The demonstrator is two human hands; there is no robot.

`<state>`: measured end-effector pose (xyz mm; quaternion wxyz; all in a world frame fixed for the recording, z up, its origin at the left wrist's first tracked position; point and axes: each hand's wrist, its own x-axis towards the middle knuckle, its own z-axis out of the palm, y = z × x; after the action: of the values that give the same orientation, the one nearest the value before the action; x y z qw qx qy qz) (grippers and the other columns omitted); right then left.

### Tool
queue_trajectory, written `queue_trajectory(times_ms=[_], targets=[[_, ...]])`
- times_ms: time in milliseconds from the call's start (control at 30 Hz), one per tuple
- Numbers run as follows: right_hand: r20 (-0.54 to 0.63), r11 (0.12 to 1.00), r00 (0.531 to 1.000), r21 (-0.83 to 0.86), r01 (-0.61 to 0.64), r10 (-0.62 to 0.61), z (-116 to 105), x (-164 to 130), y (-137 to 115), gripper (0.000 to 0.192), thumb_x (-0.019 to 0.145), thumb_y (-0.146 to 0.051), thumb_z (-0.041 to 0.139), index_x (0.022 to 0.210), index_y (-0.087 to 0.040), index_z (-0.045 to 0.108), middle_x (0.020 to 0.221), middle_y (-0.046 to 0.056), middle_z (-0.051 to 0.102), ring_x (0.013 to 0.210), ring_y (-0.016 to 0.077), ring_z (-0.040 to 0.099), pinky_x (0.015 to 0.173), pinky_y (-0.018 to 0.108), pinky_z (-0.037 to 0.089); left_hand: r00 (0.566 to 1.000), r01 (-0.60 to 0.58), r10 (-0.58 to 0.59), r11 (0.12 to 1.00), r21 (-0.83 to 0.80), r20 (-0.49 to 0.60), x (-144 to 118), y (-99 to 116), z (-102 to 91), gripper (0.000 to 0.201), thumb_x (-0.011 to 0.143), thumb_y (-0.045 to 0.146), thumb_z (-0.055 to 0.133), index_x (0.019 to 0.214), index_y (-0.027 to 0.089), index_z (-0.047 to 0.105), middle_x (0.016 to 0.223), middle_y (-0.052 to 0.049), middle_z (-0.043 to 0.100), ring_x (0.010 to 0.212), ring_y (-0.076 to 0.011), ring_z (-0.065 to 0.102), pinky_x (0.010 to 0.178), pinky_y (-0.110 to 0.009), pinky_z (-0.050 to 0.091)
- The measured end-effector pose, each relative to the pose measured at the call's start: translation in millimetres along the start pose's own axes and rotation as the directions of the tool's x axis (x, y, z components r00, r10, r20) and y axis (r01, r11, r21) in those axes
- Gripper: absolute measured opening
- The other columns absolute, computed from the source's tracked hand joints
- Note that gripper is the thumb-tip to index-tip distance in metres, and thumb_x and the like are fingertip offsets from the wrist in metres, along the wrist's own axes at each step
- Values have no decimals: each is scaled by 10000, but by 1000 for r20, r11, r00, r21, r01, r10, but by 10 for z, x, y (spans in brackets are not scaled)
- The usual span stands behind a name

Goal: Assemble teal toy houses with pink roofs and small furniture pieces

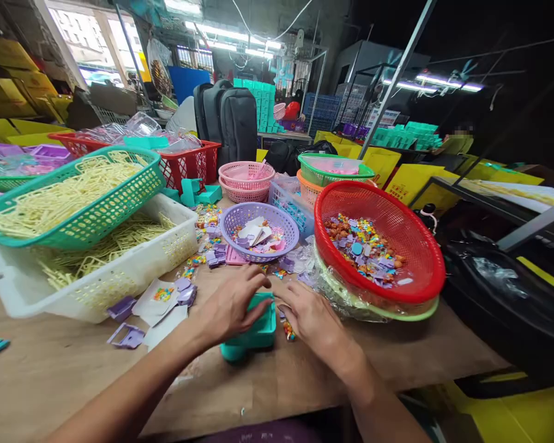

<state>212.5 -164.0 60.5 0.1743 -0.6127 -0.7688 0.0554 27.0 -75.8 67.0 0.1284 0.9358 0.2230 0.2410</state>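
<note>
Teal plastic box (pixel 253 332) sits on the wooden table (pixel 50 369) at 6 o'clock from the purple basket (pixel 258 231); blocky, open-topped, glossy. Left hand (pixel 228 307) lies over its left rim, fingers curled, fingertips (pixel 263 282) at the top edge. Right hand (pixel 311 320) rests flat at 3 o'clock of the box, fingers loosely together, touching its right side. Red basket (pixel 378 243) of small coloured parts stands at 2 o'clock.
</note>
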Motion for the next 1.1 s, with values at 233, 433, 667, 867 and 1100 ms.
queue_trajectory(times_ms=[233,433,667,867,1100], targets=[[-24,997,1000,70,-16,18,-203,261,125,265,954,-66,457,1081,-195,652,1020,60,659,987,185,610,879,299,471,999,34,-35,998,51,36,169,-217,-255,215,949,270,466,1103,156,566,1100,-114,587,1002,-237,562,858,-385,477],[133,979,972,-73,-188,196,98,-25,234,262,937,-61,454,1005,-197,666,966,68,664,930,205,623,788,311,476,943,-37,34,999,4,331,-241,-60,-211,422,888,547,572,1096,181,590,1091,-112,559,960,-257,526,795,-396,463],[114,979,981,-147,-142,159,319,-26,236,228,954,-121,471,1014,-206,674,1019,88,650,997,233,575,808,336,475,955,-97,63,990,105,290,-568,221,-73,382,908,501,562,1098,171,588,1009,-98,610,902,-266,524,787,-434,419],[102,973,978,163,163,-181,410,327,274,243,938,-108,505,1063,-209,687,1002,67,648,975,205,554,850,323,464,942,1,-25,997,71,334,-557,320,46,266,955,394,512,1057,158,586,1011,-73,637,937,-238,572,842,-396,444],[167,993,979,37,114,-119,273,267,451,256,951,-119,498,1134,-202,656,1020,73,624,992,208,556,876,344,464,999,43,-46,994,-96,-26,-590,6,-134,206,972,304,504,1078,151,593,899,-70,630,839,-185,564,720,-316,425]])
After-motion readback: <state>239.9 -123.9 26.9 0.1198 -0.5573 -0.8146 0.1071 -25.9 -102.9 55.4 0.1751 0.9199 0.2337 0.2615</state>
